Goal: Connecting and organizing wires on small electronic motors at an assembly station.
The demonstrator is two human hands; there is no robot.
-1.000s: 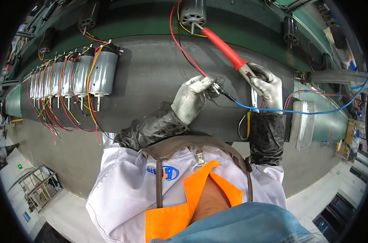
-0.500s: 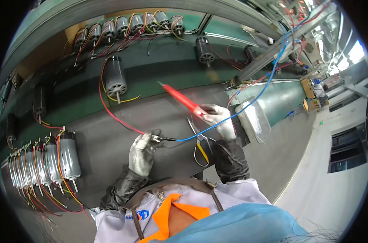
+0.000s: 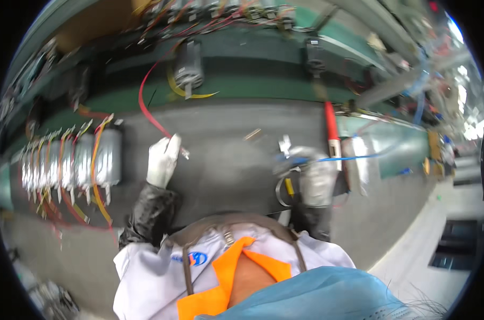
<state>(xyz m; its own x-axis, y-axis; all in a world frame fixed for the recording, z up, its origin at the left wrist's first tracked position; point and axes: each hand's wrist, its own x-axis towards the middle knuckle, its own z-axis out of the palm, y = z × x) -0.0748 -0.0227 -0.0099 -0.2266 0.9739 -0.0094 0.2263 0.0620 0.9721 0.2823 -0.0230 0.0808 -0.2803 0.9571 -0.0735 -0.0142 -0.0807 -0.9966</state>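
My left hand (image 3: 163, 161), in a white glove, pinches the red wire (image 3: 147, 111) just behind its small silver terminal (image 3: 185, 153). This wire runs up to a dark cylindrical motor (image 3: 189, 65), which also has a yellow wire (image 3: 202, 96). My gloved right hand (image 3: 317, 181) is smeared by motion, with the end of a blue cable (image 3: 354, 157) at its fingers; it appears to grip the cable. Beside that hand is a red cutter knife (image 3: 331, 122); contact with it is unclear. Scissors with a yellow-lined handle (image 3: 289, 186) lie partly behind the right hand.
Silver motors (image 3: 107, 157) with coloured wires stand in a row at left. More motors (image 3: 231, 10) line the far shelf. A dark motor (image 3: 315, 56) stands at back right. A clear tray (image 3: 357, 165) lies right of the knife. A small brownish piece (image 3: 252, 134) rests mid-mat.
The view has shifted. The blue cable's end has left my left hand and is now at my right hand. The red knife has turned from slanting to nearly upright in view. My hands have drawn apart.
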